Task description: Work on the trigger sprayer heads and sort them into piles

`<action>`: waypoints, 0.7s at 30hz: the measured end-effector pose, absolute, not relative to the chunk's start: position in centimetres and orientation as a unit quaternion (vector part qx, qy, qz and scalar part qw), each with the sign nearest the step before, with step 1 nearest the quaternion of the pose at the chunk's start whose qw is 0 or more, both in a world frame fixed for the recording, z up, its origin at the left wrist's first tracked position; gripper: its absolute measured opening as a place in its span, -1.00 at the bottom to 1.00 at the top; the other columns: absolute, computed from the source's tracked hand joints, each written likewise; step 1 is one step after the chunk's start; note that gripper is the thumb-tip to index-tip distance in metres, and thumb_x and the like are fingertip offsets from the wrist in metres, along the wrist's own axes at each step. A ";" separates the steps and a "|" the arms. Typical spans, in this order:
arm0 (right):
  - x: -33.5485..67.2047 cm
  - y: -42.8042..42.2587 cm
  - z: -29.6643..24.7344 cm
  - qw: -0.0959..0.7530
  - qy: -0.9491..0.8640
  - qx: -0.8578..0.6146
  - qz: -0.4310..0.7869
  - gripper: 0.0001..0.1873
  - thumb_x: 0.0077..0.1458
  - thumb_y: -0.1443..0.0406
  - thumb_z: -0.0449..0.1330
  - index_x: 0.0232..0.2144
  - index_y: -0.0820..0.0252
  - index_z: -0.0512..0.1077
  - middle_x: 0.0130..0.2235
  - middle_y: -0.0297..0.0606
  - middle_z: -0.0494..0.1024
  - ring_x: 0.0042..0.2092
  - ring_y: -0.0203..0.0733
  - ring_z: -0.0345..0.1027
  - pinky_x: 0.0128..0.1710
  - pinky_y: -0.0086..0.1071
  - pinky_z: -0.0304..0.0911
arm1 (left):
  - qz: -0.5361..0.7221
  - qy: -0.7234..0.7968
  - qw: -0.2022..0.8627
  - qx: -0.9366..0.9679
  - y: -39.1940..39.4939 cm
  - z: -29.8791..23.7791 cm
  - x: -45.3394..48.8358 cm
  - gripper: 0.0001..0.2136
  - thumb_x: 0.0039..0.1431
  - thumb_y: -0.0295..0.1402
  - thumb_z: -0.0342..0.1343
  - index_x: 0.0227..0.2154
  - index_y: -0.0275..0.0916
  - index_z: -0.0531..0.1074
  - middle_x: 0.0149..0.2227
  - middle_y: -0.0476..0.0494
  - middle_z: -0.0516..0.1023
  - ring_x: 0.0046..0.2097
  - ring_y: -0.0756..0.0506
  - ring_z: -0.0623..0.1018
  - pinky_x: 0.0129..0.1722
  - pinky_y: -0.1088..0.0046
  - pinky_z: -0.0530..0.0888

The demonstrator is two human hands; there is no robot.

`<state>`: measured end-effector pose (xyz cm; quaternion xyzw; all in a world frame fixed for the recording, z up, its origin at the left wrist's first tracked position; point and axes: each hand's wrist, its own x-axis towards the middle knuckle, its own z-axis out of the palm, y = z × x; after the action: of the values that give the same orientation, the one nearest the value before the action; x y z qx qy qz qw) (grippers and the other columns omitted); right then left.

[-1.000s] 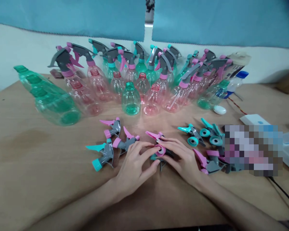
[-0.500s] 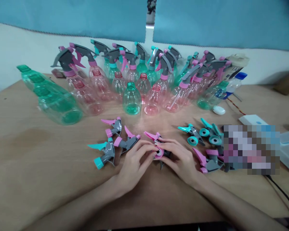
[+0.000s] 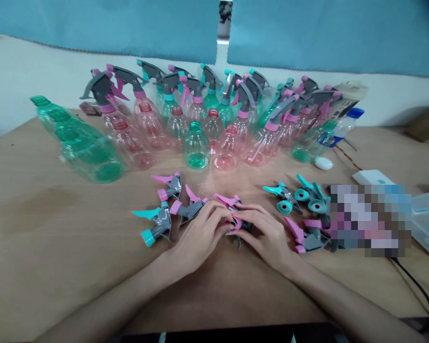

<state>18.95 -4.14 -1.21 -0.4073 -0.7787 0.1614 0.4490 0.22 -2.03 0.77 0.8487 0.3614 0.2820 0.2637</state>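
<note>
Already, many spray bottles (image 3: 265,145) toward the rear edge of the tabletop (image 3: 39,267) wear trigger heads (image 3: 243,97), while open-necked bottles (image 3: 196,152) and loose sprayer tops (image 3: 160,220) sit unjoined, and the left hand (image 3: 202,231) and right hand (image 3: 270,233) pinch a pink-collared sprayer top (image 3: 239,223) nearer the front edge.

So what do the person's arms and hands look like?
The left hand and right hand are bare, with no gloves and no rings that I can make out. The forearms are slim, with no sleeves, watch or bracelet showing.
</note>
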 end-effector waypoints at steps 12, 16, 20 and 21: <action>19.5 -3.9 -1.5 0.463 -0.732 -0.474 0.156 -0.72 0.06 0.36 0.26 -0.13 0.10 0.43 -0.14 -0.21 0.57 -0.04 -0.10 0.40 -0.06 -0.20 0.35 | 0.251 0.384 0.224 0.860 -2.3 0.0 0.0 -0.94 0.28 -0.49 -0.03 -0.31 -0.22 0.25 -0.22 -0.09 0.33 -0.20 -0.08 0.41 -0.15 0.29 0.42; 19.6 -3.7 -1.3 0.467 -0.727 -0.474 0.170 -0.71 0.05 0.35 0.27 -0.13 0.10 0.43 -0.12 -0.19 0.56 -0.05 -0.10 0.41 -0.05 -0.20 0.35 | 0.301 0.410 0.281 0.814 -2.3 -0.2 -0.1 -0.92 0.29 -0.46 -0.05 -0.34 -0.21 0.25 -0.22 -0.08 0.40 -0.17 -0.08 0.45 -0.14 0.30 0.43; 19.4 -3.8 -1.2 0.470 -0.721 -0.473 0.186 -0.71 0.06 0.32 0.27 -0.12 0.08 0.43 -0.12 -0.20 0.56 -0.05 -0.09 0.42 -0.04 -0.19 0.35 | 0.371 0.424 0.325 0.759 -2.0 0.1 -0.2 -0.94 0.29 -0.42 -0.05 -0.29 -0.21 0.30 -0.19 -0.08 0.48 -0.25 -0.04 0.52 -0.26 0.40 0.48; 19.4 -3.8 -1.2 0.472 -0.718 -0.475 0.189 -0.71 0.06 0.31 0.27 -0.12 0.08 0.43 -0.12 -0.21 0.56 -0.05 -0.09 0.42 -0.04 -0.18 0.35 | 0.381 0.429 0.334 0.748 -1.9 0.1 -0.3 -0.94 0.30 -0.40 -0.05 -0.26 -0.20 0.31 -0.21 -0.07 0.49 -0.31 -0.03 0.52 -0.33 0.43 0.49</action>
<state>19.43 -3.84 -1.20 -0.4752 -0.7182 0.1888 0.4720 -0.26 -1.90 0.11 0.7482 0.4288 0.3806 0.3339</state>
